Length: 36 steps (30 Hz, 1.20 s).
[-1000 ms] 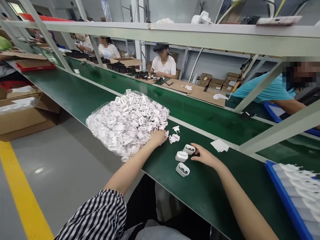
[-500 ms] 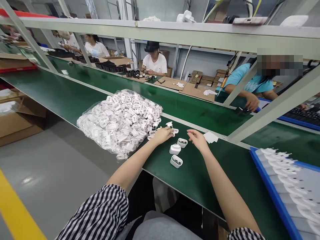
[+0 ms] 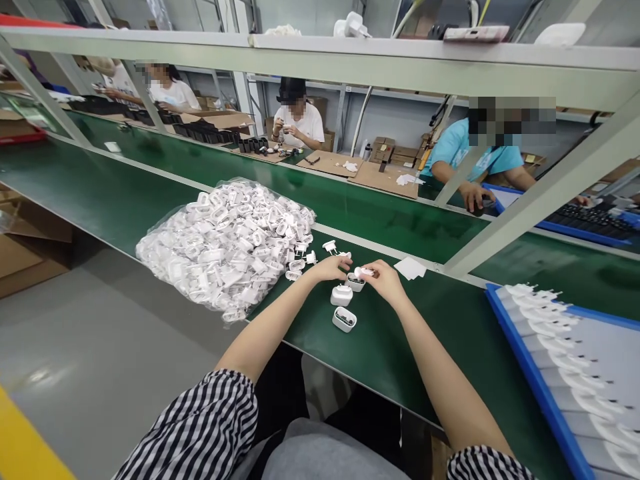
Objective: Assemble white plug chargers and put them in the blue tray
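Note:
My right hand pinches a small white plug cap just above an open white charger housing with dark parts inside. To the left of it, my left hand has its fingers apart and slightly curled, with nothing visible in them. Nearer to me sit a white charger with its top covered and a second open charger housing, its circuit parts showing. Beyond my left hand lies a loose plug cap with pins; another is partly hidden by the fingers.
A clear bag heaped with white plug caps lies on the green bench at left. White paper sheets lie beyond my right hand. A blue tray of white chargers stands at right. Co-workers sit across, behind a slanted post.
My right hand has moved left and now holds a plug cap over the far housing. The left hand's fingers, previously at a plug cap, have come apart. The view has shifted slightly.

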Each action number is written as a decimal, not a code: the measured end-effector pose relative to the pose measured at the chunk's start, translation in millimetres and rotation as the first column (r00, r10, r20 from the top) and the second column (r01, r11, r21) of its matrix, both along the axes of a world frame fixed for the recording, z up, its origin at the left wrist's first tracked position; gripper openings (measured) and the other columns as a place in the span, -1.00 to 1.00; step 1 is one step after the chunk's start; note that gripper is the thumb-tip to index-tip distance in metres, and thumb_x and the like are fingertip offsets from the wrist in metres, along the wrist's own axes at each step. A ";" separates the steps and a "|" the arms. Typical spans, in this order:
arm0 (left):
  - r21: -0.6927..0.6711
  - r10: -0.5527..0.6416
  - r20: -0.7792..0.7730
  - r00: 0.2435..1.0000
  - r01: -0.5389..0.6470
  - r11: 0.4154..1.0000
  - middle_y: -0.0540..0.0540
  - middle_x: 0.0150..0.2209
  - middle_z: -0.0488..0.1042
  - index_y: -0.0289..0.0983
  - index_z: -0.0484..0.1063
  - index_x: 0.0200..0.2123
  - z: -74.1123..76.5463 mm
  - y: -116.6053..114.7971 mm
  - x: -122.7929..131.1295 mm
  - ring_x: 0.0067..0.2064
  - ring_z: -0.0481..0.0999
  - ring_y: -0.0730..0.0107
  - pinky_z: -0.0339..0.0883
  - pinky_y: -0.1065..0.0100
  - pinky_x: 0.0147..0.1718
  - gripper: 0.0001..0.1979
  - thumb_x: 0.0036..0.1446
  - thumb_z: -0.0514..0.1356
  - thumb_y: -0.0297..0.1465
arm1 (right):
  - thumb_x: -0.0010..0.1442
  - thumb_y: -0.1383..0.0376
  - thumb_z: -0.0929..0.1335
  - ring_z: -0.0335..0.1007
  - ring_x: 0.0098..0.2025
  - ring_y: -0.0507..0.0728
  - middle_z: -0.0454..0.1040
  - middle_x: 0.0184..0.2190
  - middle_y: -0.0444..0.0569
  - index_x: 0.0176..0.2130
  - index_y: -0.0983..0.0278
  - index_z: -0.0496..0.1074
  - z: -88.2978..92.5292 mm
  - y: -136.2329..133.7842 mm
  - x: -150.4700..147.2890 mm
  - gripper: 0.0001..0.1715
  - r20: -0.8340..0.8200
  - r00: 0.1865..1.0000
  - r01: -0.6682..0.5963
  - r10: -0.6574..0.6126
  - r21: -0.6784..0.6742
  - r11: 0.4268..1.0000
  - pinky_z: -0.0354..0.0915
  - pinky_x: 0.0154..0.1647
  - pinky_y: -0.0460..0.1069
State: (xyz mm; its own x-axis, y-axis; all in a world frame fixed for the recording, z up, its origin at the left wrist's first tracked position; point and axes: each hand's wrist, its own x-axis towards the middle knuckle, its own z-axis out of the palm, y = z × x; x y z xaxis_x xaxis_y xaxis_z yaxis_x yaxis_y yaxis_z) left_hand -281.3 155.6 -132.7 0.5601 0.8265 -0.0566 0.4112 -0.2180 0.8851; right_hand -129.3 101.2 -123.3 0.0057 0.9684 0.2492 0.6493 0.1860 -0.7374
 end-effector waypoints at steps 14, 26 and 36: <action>0.402 -0.031 -0.456 0.889 0.238 0.884 -0.06 -0.33 0.39 -0.34 0.32 -0.22 6.0 -12.0 9.8 -0.30 0.34 0.42 0.13 0.51 -0.40 -0.65 -0.16 0.14 -0.36 | -0.05 0.36 0.28 0.22 -0.41 -0.02 0.26 -0.30 -0.02 -0.23 0.32 0.34 1.7 4.4 -5.1 -0.71 0.521 0.847 -0.019 0.105 -0.167 0.986 0.13 -0.35 -0.13; 0.306 -0.124 -0.612 0.781 0.379 0.874 -0.05 -0.69 0.26 -0.38 0.30 -0.66 25.3 -3.8 20.5 -0.58 0.26 0.44 0.02 0.45 -0.60 -0.86 -0.20 0.13 -0.41 | -0.12 0.35 0.31 0.24 -0.41 0.07 0.35 -0.50 -0.06 -0.44 0.31 0.31 23.2 18.0 -7.0 -0.88 0.633 0.722 -0.088 0.279 -0.315 0.945 0.00 -0.54 -0.14; 0.147 -0.253 -0.492 0.833 0.366 0.919 0.02 -0.68 0.29 -0.36 0.26 -0.65 17.5 7.1 14.7 -0.57 0.29 0.53 0.04 0.53 -0.60 -0.85 -0.24 0.17 -0.40 | -0.11 0.36 0.30 0.22 -0.47 0.01 0.34 -0.53 -0.12 -0.49 0.31 0.29 23.0 22.1 -4.3 -0.94 0.598 0.731 -0.100 0.327 -0.380 0.920 -0.01 -0.56 -0.15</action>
State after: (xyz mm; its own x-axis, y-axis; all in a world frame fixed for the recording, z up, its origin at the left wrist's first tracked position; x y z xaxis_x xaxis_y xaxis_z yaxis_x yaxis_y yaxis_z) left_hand -266.6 162.6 -115.2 0.7456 0.6350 -0.2021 0.6298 -0.5722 0.5253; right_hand -133.6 123.3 -100.3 -0.2609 0.9467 -0.1889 0.9537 0.2225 -0.2023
